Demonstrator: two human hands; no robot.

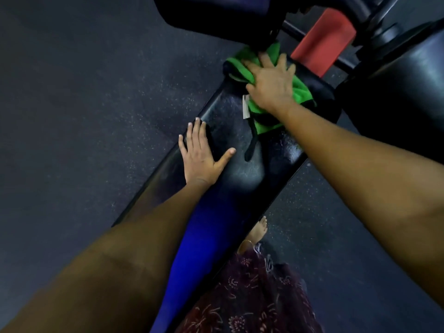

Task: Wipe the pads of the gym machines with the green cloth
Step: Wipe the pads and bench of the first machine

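Head view: hands [270, 80] flat on pad [230, 150].

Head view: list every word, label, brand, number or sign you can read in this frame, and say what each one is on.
None can be read.
Small white tag on the crumpled green cloth: too small and blurred to tell whether it carries print.
Long black padded bench, red block on the machine frame, and dark speckled rubber floor: no text or signs visible.
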